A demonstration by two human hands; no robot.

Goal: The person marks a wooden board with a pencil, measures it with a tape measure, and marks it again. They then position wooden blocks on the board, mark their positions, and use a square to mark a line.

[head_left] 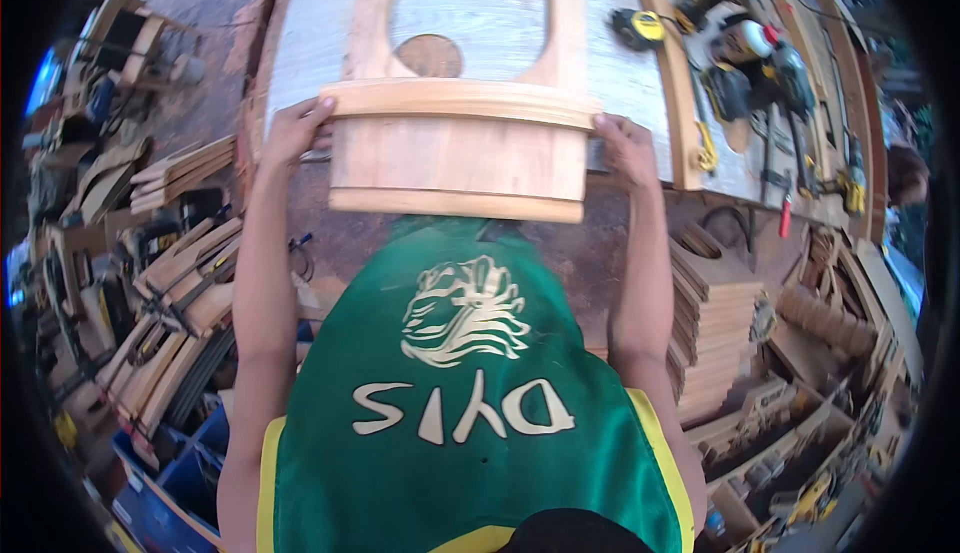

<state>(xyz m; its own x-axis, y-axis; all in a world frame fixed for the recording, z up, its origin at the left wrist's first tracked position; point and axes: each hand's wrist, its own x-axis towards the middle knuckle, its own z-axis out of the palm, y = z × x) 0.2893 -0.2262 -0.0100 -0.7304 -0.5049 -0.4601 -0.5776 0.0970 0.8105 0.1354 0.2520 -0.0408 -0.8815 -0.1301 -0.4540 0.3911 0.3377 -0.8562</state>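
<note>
Green jersey lettering, upside down in view, seems to read "DYIS", below a pale printed animal head. Left hand and right hand grasp opposite ends of the wooden frame's curved rail, at the near edge of the tabletop; some fingers are hidden. The frame's far end is cut off. Markings on the yellow-and-black tape measure and drill, towards the tabletop's right edge, are too small to read.
</note>
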